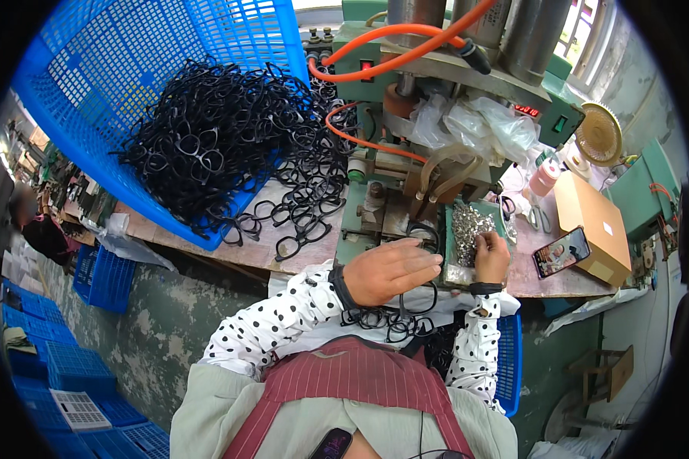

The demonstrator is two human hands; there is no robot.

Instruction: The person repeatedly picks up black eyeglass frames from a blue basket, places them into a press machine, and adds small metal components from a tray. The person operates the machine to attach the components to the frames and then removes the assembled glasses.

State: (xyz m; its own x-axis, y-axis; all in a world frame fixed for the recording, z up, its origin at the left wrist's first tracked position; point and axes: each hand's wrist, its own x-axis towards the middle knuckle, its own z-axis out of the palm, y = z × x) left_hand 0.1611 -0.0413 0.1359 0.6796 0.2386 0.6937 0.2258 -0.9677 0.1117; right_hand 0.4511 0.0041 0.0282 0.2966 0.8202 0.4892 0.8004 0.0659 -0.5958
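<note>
My left hand is stretched out flat in front of the green press's fixture, fingers together and pointing right; its underside is hidden. Just beyond its fingers, a black eyeglass frame sits at the fixture. Several more eyeglass frames hang or lie below that hand, near my lap. My right hand is at the edge of a green tray heaped with small silvery metal parts. Its fingers are curled together in a pinch; whatever lies between the tips is too small to make out.
A large blue basket heaped with black eyeglass frames stands left, with loose frames beside it. Orange hoses loop over the press. To the right are a phone, a cardboard box and scissors.
</note>
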